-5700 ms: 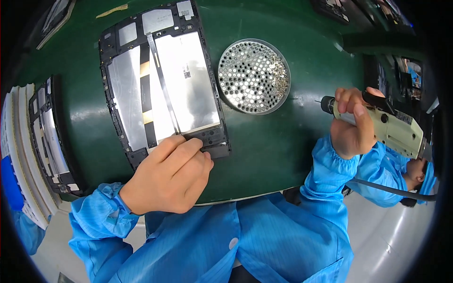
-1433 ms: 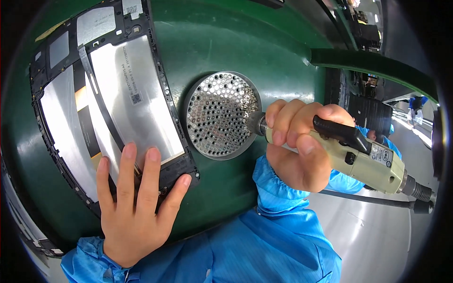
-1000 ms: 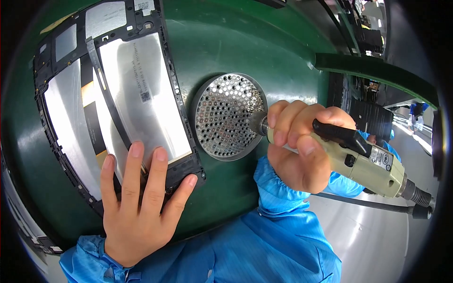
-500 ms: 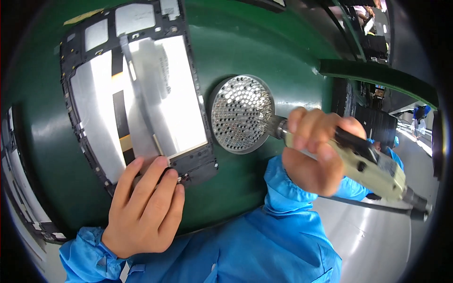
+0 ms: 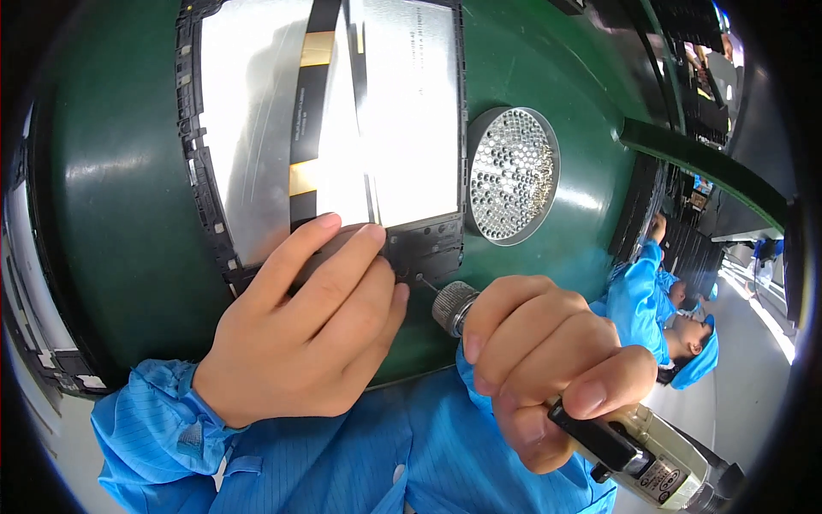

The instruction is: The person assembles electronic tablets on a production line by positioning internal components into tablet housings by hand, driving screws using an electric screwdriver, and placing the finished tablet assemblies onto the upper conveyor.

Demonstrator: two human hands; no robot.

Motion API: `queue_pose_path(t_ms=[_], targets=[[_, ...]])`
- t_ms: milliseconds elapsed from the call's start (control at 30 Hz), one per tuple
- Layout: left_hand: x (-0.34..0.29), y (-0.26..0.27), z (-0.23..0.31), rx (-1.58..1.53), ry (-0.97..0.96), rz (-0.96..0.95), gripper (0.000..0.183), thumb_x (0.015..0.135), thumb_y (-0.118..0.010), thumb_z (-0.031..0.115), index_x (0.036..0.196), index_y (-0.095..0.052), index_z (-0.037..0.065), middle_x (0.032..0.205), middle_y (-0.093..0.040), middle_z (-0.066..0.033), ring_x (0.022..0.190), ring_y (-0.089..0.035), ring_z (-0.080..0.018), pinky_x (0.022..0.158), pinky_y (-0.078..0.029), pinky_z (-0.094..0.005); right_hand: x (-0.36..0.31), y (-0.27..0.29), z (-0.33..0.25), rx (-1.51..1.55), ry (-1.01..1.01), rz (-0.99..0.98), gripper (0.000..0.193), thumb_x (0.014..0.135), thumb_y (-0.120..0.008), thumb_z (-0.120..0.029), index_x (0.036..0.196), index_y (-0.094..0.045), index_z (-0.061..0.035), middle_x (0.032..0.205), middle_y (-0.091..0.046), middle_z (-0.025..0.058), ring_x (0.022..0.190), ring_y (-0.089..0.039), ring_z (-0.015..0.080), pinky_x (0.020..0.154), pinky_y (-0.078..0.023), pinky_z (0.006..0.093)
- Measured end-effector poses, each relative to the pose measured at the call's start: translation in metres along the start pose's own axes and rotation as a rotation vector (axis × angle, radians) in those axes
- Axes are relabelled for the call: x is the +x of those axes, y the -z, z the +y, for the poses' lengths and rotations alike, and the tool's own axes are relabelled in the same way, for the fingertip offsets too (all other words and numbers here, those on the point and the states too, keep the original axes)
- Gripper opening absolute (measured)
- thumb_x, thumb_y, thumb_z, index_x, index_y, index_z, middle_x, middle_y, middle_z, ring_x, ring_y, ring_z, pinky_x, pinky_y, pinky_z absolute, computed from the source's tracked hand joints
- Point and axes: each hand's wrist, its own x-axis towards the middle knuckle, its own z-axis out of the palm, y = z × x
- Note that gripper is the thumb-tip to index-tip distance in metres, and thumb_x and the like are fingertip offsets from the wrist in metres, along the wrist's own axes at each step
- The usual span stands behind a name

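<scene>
A large flat tablet-like panel [image 5: 411, 111] with a black frame and shiny silver plates lies on the green bench surface [image 5: 120, 231]. My left hand [image 5: 300, 330] rests palm down across its near edge, fingers stretched out over the frame; the thumb is hidden. In my right hand [image 5: 548, 368] is a cream-coloured power screwdriver [image 5: 676, 441], its thumb on the black lever. The thin bit points at the panel's near right corner, close to a screw hole; whether it touches is hard to tell. Beside the panel stands a round metal dish [image 5: 555, 167] of small screws.
Another panel [image 5: 43, 283] lies along the far left. A green rail [image 5: 702, 158] crosses at the right, past the bench edge. Beyond it, a co-worker in a blue coat and cap [image 5: 638, 291] sits near dark stacked parts.
My right hand has brought the screwdriver from the screw dish to the panel's near right corner. The panel and dish appear further right and higher in view. My left hand stays on the panel.
</scene>
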Motion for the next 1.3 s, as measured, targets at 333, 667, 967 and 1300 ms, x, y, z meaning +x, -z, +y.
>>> queue_pose_path(t_ms=[333, 667, 967, 1300], targets=[[0.002, -0.007, 0.003, 0.044, 0.051, 0.047, 0.021, 0.066, -0.068, 0.009, 0.086, -0.072, 0.004, 0.098, -0.059, -0.0142, 0.104, -0.058, -0.0305, 0.093, -0.048, -0.0448, 0.002, 0.006, 0.001, -0.045, -0.016, -0.095, 0.031, 0.082, -0.062, -0.008, 0.106, -0.044, -0.0089, 0.067, -0.053, 0.0024, 0.05, -0.051, 0.0139, 0.05, -0.044, 0.0298], [0.018, -0.007, 0.005, 0.086, 0.046, 0.016, 0.013, 0.07, -0.072, 0.008, 0.08, -0.068, 0.0, 0.095, -0.058, -0.0118, 0.098, -0.057, -0.0279, 0.088, -0.047, -0.0431, 0.01, 0.015, 0.005, -0.069, 0.016, -0.227, 0.037, 0.074, -0.057, 0.003, 0.107, -0.043, -0.0062, 0.063, -0.052, 0.0031, 0.052, -0.052, 0.017, 0.052, -0.045, 0.0351], [0.027, -0.016, -0.005, 0.164, -0.11, -0.136, 0.03, 0.065, -0.072, 0.014, 0.092, -0.068, 0.002, 0.095, -0.056, -0.0114, 0.097, -0.055, -0.0286, 0.084, -0.045, -0.0433, 0.0, 0.069, -0.013, -0.029, 0.073, -0.044, 0.035, 0.079, -0.058, -0.009, 0.113, -0.05, -0.0094, 0.065, -0.045, 0.0018, 0.057, -0.049, 0.0158, 0.056, -0.038, 0.0326], [0.02, 0.007, -0.003, 0.204, -0.14, -0.166, 0.042, 0.058, -0.077, 0.016, 0.097, -0.068, 0.001, 0.1, -0.057, -0.0136, 0.098, -0.056, -0.0299, 0.083, -0.046, -0.0447, -0.008, 0.11, -0.018, -0.055, 0.133, 0.083, 0.041, 0.075, -0.057, -0.005, 0.115, -0.048, -0.0057, 0.066, -0.049, 0.0069, 0.057, -0.049, 0.019, 0.06, -0.04, 0.038]])
